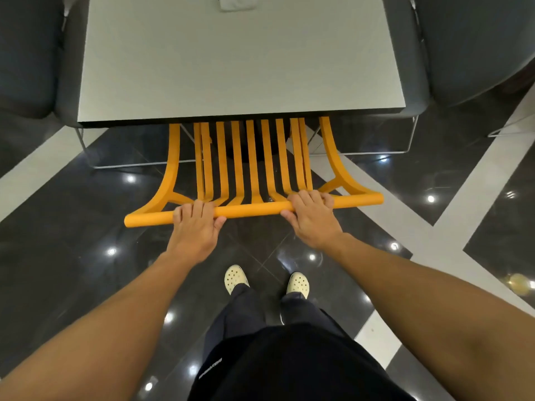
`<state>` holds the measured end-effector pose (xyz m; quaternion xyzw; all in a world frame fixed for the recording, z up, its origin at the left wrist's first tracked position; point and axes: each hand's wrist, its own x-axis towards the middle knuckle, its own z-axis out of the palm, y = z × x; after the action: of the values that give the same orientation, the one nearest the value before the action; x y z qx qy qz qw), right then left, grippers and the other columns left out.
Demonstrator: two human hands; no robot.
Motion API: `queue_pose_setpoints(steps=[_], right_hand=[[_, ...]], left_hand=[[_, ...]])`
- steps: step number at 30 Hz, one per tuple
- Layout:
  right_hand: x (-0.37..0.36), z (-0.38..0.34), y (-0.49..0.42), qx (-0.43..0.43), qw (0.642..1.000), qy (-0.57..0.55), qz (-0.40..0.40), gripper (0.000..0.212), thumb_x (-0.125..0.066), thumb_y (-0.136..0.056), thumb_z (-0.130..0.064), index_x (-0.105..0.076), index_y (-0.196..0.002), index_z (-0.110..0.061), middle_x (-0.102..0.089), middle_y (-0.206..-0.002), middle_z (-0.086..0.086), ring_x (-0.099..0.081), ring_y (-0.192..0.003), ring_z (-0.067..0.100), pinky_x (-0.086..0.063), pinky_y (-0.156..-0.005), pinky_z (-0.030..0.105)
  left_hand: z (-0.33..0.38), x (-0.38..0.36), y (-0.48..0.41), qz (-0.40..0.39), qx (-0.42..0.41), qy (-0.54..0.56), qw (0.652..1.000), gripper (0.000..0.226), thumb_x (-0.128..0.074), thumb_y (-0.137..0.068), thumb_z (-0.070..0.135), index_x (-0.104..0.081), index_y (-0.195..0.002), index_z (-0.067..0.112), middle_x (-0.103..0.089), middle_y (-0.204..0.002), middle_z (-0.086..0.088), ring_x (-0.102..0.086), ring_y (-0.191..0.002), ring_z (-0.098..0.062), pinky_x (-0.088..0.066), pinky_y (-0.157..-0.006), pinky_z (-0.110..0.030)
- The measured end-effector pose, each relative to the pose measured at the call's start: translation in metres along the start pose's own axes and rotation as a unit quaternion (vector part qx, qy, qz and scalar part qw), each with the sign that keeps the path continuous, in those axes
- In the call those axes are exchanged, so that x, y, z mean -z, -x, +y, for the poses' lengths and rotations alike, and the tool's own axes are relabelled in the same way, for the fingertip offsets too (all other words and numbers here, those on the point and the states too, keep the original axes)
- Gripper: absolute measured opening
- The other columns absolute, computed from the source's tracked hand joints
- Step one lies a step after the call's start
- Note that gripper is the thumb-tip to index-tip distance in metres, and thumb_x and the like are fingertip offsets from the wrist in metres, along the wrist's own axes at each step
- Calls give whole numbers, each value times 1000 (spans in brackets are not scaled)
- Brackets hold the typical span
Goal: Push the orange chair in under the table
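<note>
The orange chair (252, 210) stands in front of me with its slatted back toward me. Its seat is hidden beneath the grey table (240, 68), and the slats run up under the table's dark front edge. My left hand (195, 227) wraps the round top rail left of centre. My right hand (312, 217) grips the same rail right of centre. Both thumbs sit under the rail, fingers over it.
Dark grey upholstered chairs stand at the table's left (26, 53) and right (469, 44) sides on thin metal frames (405, 140). A white object (238, 2) lies at the table's far edge. My feet in pale clogs (236, 279) stand on the glossy dark tiled floor.
</note>
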<state>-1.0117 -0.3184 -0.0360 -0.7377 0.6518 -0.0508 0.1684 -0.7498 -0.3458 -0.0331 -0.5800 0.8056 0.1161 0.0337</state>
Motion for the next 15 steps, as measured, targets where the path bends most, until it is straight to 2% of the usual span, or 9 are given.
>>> queue_pose_setpoints(steps=[6, 10, 15], right_hand=[[-2, -8, 0, -11, 1000, 17, 14, 34, -38, -93, -43, -52, -104, -14, -55, -97, 7, -48, -92, 28, -31, -90, 48], [-4, -16, -1, -19, 1000, 22, 11, 36, -38, -93, -44, -53, -105, -13, -56, -98, 8, -49, -92, 28, -32, -90, 49], [0, -4, -1, 8, 999, -30, -14, 35, -36, -94, -44, -50, -111, -17, -54, -103, 4, -45, -97, 23, -25, -93, 42]], left_hand=[[-6, -1, -1, -2, -3, 17, 1000, 29, -42, -93, 34, -49, -103, 7, -53, -91, -17, -45, -80, -35, -37, -79, -53], [-13, -1, 0, 5, -6, 16, 1000, 31, -38, -93, 35, -49, -103, 8, -53, -91, -16, -46, -80, -34, -37, -79, -52], [-6, 1, 0, 1, 8, 6, 1000, 29, -45, -91, 31, -50, -101, 5, -53, -91, -19, -46, -81, -37, -36, -81, -54]])
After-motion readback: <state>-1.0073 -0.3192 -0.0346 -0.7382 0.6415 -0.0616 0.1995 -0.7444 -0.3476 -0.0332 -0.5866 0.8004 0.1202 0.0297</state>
